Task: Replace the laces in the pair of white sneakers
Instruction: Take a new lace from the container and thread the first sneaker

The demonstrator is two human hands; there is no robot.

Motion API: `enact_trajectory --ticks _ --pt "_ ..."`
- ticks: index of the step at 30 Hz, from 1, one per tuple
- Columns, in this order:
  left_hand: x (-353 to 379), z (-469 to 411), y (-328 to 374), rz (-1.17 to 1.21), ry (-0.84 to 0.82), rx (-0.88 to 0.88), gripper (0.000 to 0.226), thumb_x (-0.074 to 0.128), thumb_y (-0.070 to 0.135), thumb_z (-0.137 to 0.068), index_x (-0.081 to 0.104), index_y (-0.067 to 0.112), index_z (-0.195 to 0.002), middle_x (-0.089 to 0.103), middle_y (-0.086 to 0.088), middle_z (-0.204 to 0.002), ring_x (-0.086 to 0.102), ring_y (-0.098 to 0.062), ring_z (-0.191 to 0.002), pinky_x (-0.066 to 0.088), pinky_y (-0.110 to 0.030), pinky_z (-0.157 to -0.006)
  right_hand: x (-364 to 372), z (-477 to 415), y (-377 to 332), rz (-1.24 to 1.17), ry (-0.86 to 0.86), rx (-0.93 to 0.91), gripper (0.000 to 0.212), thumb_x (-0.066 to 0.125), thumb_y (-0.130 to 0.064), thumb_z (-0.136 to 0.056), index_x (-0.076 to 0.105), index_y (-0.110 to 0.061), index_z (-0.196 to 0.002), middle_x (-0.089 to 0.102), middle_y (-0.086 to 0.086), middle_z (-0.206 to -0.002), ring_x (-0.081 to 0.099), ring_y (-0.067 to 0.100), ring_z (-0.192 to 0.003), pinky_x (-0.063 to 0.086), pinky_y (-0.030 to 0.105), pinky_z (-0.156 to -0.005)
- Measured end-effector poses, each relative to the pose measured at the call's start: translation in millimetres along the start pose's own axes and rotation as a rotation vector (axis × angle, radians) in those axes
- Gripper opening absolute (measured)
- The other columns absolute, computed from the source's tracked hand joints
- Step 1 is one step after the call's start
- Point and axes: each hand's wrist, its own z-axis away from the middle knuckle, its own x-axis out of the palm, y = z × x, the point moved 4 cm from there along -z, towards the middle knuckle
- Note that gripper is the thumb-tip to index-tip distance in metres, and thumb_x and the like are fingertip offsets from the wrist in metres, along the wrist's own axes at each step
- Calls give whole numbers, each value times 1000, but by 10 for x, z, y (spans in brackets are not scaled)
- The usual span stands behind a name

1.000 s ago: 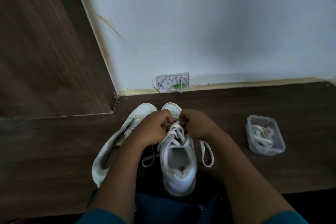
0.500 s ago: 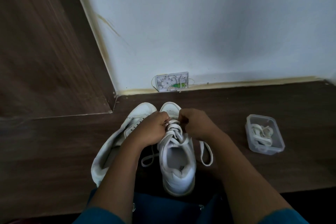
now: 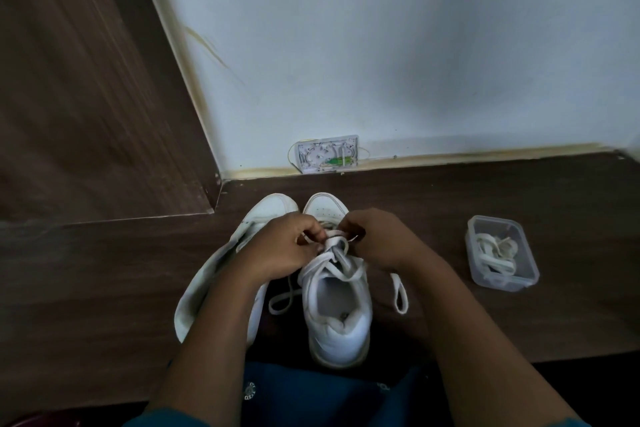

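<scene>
Head view: left hand [image 3: 280, 246] and right hand [image 3: 377, 239] each pinch the lace [image 3: 332, 253] over the upright sneaker's [image 3: 337, 315] front eyelets, fingertips hidden behind knuckles. A second sneaker [image 3: 214, 274] lies tipped just left of it, partly under the forearm. Well right of it sits a box [image 3: 502, 253] of laces, with bare floor [image 3: 433, 329] between. The wall [image 3: 381, 45] stands near its toe.
</scene>
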Motion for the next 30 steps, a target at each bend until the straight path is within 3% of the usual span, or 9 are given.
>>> enact_trajectory --ticks 4,8,10,13,17,20,23,27,30 --pt "-2 18 -9 -3 9 30 32 66 1 -82 61 31 -73 63 3 -81 59 -13 -74 46 -27 -70 19 33 43 -80 33 16 23 61 -3 -80 69 -17 -96 69 2 -100 62 13 -90 41 18 -73" --pt "27 12 81 -191 43 68 23 62 7 -86 55 25 -74 52 7 -83 52 -13 -78 44 -32 -77 1 64 47 -229 100 25 26 66 -4 -79 56 -18 -98 62 1 -94 56 12 -83 41 19 -67" --pt "30 10 111 -275 44 54 15 56 10 -91 52 22 -82 48 5 -85 50 -15 -83 41 -33 -79 11 54 36 -127 75 8 18 64 -4 -80 63 -17 -93 63 -3 -92 55 8 -84 36 16 -66" --pt "28 9 117 -300 8 13 11 50 14 -95 48 19 -85 50 0 -88 51 -20 -87 41 -38 -82 43 39 11 -92 47 -4 23 62 -3 -80 72 -17 -95 69 -2 -97 60 7 -89 39 13 -74" --pt "27 10 51 -163 11 -35 24 51 11 -94 48 25 -76 51 7 -77 48 -13 -78 42 -36 -77 46 38 -10 -106 58 5 22 62 -1 -79 73 -15 -92 72 1 -99 64 12 -95 46 20 -83" --pt "20 29 -1 -28 11 -41 29 56 4 -90 57 30 -78 61 7 -79 55 -9 -77 45 -31 -78 61 28 -30 -21 98 -6 18 60 -3 -79 71 -15 -89 71 3 -96 63 16 -93 45 23 -78" --pt "21 36 13 -55 39 -19 27 62 5 -87 58 29 -76 59 10 -73 53 -4 -67 42 -21 -66 86 39 -57 -14 125 -25 17 58 -1 -78 67 -12 -87 70 7 -91 62 23 -89 48 31 -75" --pt "39 20 46 -141 85 32 28 62 8 -87 53 30 -73 56 8 -78 53 -11 -72 44 -30 -71 85 44 -82 31 83 -31 17 53 0 -78 59 -14 -85 65 9 -90 56 25 -84 39 29 -68" --pt "37 17 38 -226 71 20 19 57 8 -90 52 23 -80 53 5 -82 50 -14 -80 40 -29 -73 32 58 -62 -55 77 -15 22 49 5 -75 49 -17 -78 56 3 -81 50 19 -78 34 26 -63"
